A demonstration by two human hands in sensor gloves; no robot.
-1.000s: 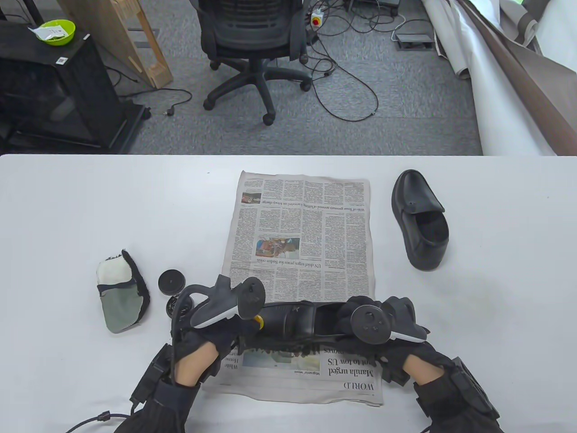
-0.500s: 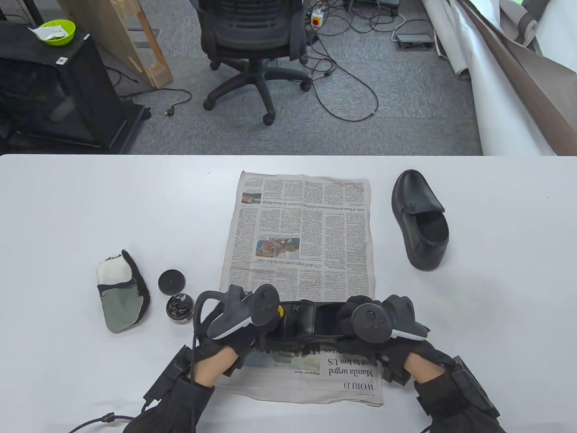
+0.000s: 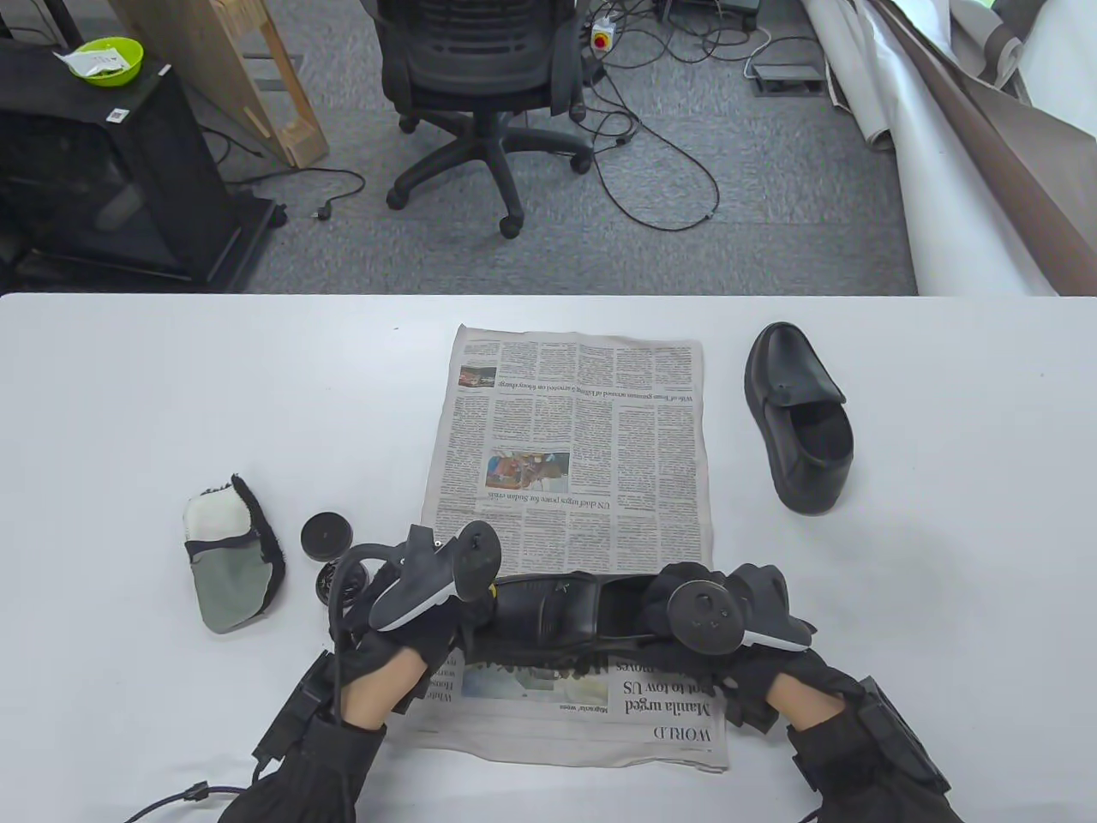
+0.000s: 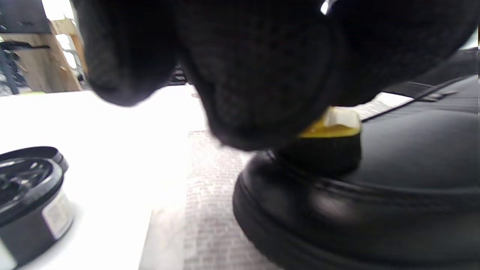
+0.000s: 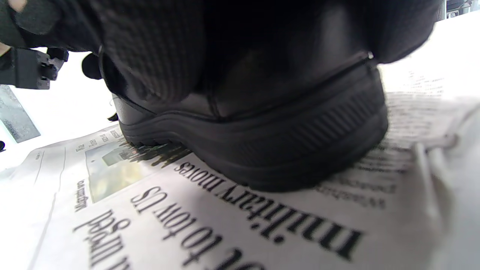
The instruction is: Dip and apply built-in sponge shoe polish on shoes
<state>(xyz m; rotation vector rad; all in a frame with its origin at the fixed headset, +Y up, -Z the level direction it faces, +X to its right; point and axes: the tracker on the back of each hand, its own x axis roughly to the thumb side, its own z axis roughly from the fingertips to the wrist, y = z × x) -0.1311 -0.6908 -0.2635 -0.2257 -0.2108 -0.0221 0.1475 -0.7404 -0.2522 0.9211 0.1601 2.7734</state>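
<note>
A black shoe (image 3: 548, 610) lies sideways on the newspaper (image 3: 574, 446) near the front edge, toe to the left. My left hand (image 3: 446, 613) pinches a yellow-topped sponge applicator (image 4: 326, 144) and presses its dark pad onto the shoe's toe (image 4: 375, 180). My right hand (image 3: 686, 613) grips the shoe's heel (image 5: 270, 123) and holds it down on the paper. The open polish tin (image 3: 330, 583) stands just left of my left hand, also in the left wrist view as the polish tin (image 4: 30, 198); its lid (image 3: 326, 533) lies behind it.
A second black shoe (image 3: 799, 420) stands to the right of the newspaper. A grey and white polishing mitt (image 3: 227, 557) lies at the left. The white table (image 3: 171, 403) reaches to an office chair (image 3: 480, 77) and floor cables behind.
My left hand slid right along the shoe half a second ago and has now come back left to the toe, with the sponge still on the leather. The right hand has stayed on the heel.
</note>
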